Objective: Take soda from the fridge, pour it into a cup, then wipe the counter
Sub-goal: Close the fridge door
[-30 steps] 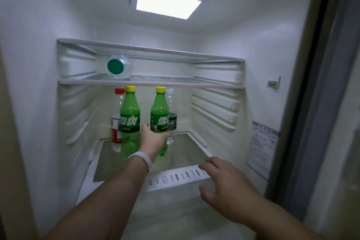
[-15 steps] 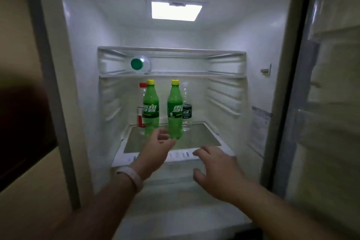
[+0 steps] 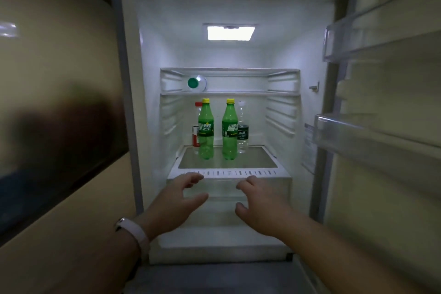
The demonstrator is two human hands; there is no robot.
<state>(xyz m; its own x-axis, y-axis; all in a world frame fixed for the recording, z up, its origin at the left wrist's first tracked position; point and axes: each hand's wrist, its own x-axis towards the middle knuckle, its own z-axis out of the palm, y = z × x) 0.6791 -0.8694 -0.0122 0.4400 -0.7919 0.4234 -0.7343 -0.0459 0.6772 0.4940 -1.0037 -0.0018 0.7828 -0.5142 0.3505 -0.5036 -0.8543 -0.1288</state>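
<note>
Head view: both hands hang empty before the open fridge (image 3: 152, 38), the left hand (image 3: 177, 200) and right hand (image 3: 259, 203) with fingers loosely spread, gripping nothing. Two green soda bottles (image 3: 206, 129) stand upright on the glass shelf (image 3: 253, 162), far of the hands and well apart from them. A red-capped bottle (image 3: 196, 126) stands behind the left one, a clear bottle (image 3: 242, 133) behind the right.

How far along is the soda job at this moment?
Done: only the fridge door stands open. In hand: nothing; the left hand and right hand hover open below the shelf, where both green soda bottles stand untouched. Left: taking one, pouring, wiping.
</note>
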